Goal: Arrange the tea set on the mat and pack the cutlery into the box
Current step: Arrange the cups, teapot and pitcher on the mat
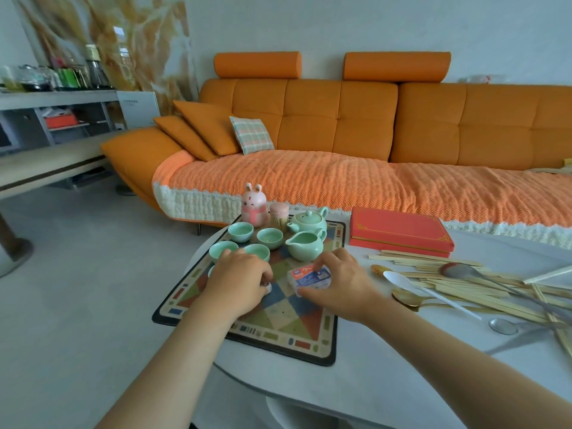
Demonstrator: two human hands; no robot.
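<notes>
A patterned mat point(278, 323) lies on the white table. On its far half stand a pale green teapot point(309, 220), a green pitcher point(305, 244) and several green cups point(270, 237). My left hand point(236, 284) lies over the mat's left side, fingers curled round a small white object that is mostly hidden. My right hand point(337, 281) grips a small tissue packet point(311, 279) on the mat. A closed red box point(399, 231) sits to the right. Chopsticks point(464, 289) and spoons point(411, 286) lie piled at the right.
A pink rabbit figurine point(254, 205) and a pink toothpick holder point(279, 214) stand at the mat's far edge. An orange sofa point(340, 134) runs behind the table. The table's left edge curves close to the mat.
</notes>
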